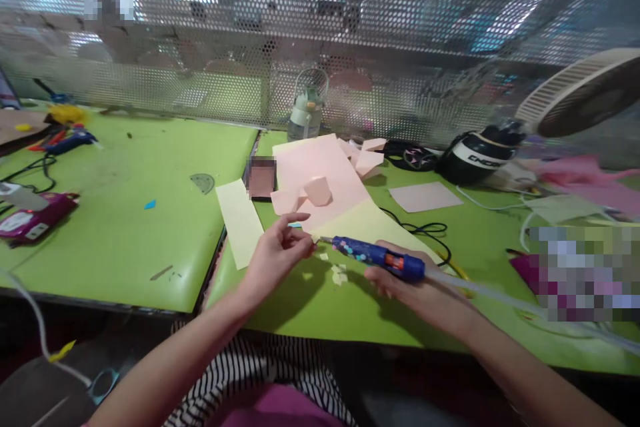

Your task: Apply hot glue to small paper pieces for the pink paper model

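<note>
At frame centre, the right hand [415, 290] grips a light, rigid glue gun [380, 257] by its body; the left hand [275, 253] pinches something too small to tell.

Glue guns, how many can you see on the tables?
2. One blue glue gun is in the right hand, its tip near the left hand's fingers. Another glue gun lies at the far left of the left table. Clutter may hide more.

Bright daylight is coming through the mesh screen [350, 27] beyond the hands, glaring white in patches. Both hands are casting soft shadows toward the viewer on the green table [325, 307]. Edges are bending outward, and the fan [580, 90] far right is smearing with blur.
</note>
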{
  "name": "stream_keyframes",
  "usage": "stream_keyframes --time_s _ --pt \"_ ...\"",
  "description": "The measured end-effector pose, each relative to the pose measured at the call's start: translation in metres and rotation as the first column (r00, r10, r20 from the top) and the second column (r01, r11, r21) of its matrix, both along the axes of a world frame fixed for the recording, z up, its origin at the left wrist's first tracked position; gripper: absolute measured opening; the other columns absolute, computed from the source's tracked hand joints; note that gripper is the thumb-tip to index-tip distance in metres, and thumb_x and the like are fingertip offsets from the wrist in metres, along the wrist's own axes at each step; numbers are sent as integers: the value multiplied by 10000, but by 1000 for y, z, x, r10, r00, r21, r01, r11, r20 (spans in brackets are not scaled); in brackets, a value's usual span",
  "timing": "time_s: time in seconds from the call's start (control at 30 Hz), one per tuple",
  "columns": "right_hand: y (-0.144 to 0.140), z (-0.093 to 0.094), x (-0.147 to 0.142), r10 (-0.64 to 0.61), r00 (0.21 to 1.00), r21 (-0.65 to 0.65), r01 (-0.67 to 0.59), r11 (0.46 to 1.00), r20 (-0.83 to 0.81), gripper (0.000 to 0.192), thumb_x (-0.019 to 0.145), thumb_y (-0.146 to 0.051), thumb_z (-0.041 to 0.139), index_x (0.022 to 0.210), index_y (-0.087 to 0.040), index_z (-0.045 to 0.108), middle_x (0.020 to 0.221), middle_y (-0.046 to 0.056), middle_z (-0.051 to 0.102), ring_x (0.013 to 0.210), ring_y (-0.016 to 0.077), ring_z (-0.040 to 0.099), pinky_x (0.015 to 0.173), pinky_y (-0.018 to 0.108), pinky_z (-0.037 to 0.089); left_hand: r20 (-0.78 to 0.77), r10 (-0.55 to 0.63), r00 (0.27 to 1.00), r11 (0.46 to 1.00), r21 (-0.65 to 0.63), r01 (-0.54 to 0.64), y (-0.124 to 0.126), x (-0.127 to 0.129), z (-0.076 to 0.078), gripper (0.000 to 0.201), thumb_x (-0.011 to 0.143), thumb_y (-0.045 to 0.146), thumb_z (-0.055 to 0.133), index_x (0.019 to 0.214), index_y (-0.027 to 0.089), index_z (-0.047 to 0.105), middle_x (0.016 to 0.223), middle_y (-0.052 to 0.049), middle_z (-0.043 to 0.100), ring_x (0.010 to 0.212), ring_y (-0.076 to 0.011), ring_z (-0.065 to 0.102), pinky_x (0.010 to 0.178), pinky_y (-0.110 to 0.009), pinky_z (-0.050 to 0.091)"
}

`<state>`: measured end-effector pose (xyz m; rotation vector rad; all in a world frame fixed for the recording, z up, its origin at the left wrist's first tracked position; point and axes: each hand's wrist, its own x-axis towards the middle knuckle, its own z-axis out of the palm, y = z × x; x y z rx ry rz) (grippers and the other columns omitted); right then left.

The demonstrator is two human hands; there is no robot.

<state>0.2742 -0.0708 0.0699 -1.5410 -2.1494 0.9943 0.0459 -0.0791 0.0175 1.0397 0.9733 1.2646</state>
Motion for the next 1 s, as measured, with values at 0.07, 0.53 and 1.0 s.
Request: stream_keyframes --time_s 0.07,0.53,1.0 --pt "3 1 5 -37 999 48 36 998 23 438 803 -663 582 710 -246 485 566 -31 530 537 163 495 494 297 357 5 -5 1000 1000 -3 5 -1 0 1 363 795 212 655 1132 156 534 696 26 644 669 -122 610 688 -275 482" --pt "48 12 42 -322 943 23 322 947 87 411 715 -662 652 693 -252 636 566 19 625 574 222 585 576 359 423 18 -68 997 997 -42 69 -5 2 1 401 815 249 676 1172 156 517 689 34 647 695 -124 629 701 -265 491" --pt "87 -19 59 -401 837 -145 374 916 -372 381 617 -477 823 804 -179 677 727 29 671 589 127 575 578 270 490 21 -79 997 995 -54 80 -11 4 -4 467 791 359 727 1194 198 555 723 21 674 728 -151 654 744 -301 525"
